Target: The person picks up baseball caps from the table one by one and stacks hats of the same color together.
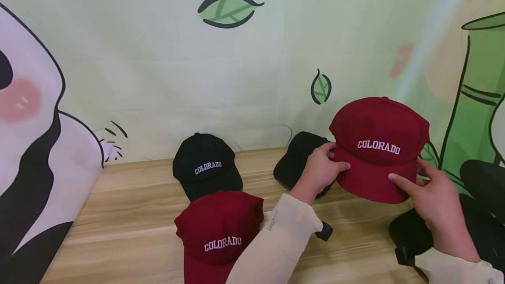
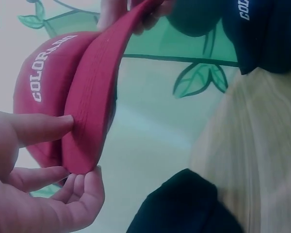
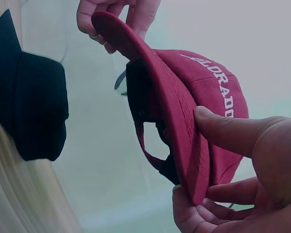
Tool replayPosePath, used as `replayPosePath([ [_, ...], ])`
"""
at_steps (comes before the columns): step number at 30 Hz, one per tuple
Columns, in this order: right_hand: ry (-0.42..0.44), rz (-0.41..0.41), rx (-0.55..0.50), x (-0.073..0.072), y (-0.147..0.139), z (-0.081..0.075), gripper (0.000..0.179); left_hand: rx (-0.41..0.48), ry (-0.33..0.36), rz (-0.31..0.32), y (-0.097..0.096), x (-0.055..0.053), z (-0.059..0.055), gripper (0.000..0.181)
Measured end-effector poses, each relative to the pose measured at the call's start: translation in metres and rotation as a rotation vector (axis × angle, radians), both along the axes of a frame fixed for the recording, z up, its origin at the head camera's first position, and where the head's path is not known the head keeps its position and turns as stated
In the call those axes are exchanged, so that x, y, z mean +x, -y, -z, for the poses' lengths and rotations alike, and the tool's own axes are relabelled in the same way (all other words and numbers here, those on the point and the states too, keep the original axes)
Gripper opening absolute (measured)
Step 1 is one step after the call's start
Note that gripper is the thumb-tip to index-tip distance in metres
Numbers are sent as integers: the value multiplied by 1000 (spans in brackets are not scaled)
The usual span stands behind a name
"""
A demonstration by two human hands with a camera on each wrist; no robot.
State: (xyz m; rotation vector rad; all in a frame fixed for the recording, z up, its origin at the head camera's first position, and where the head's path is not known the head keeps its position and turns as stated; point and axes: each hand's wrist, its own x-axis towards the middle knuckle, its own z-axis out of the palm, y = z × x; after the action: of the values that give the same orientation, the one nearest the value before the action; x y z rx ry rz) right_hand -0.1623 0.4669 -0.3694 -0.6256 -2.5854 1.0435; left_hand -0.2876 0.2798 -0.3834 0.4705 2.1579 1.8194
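On the wood-grained table (image 1: 130,218) sits a dark-red cloth cap (image 1: 218,229); beyond it, the left hand (image 1: 318,169) and right hand (image 1: 438,200) pinch the brim of a raised, matching COLORADO cap (image 1: 378,137); farther back sits a black COLORADO cap (image 1: 207,159).

Light wood-grain tabletop (image 1: 118,231), far edge against printed cloth backdrop (image 1: 158,78). On it, left of centre: black cap (image 1: 205,150), upright, white COLORADO lettering. Just in front, overlapping in head view: maroon cap (image 1: 218,222), same lettering, brim toward camera. Near back edge: second black cap (image 1: 296,159), partly hidden. Far right: third black cap (image 1: 410,231), also partly hidden.
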Motion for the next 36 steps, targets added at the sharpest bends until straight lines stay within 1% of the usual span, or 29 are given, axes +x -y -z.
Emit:
replayPosePath([
  [4, -18, -19, 12, 5, 10, -2, 89, -20, -3, 13, 13, 3, -3, 58],
  [8, -31, -30, 8, 8, 18, -3, 87, -35, -22, 17, 25, 8, -6, 61],
  [15, 16, -52, 16, 9, 30, -3, 93, -92, -66, -21, 44, 15, -7, 62],
  [18, 13, -68, 21, 8, 36, -2, 93, -91, -77, -23, 52, 17, -8, 61],
  [22, -21, -83, 41, 8, 45, -2, 91, -98, -119, -24, 66, 20, -10, 62],
  [27, -34, -120, 35, 5, 59, -1, 91, -141, -181, -32, 84, 22, -11, 63],
  [30, -25, -135, 19, 4, 67, -1, 91, -139, -196, -34, 95, 25, -13, 64],
  [36, -13, -160, 1, 2, 82, -4, 91, -98, -195, -46, 117, 32, -14, 65],
])
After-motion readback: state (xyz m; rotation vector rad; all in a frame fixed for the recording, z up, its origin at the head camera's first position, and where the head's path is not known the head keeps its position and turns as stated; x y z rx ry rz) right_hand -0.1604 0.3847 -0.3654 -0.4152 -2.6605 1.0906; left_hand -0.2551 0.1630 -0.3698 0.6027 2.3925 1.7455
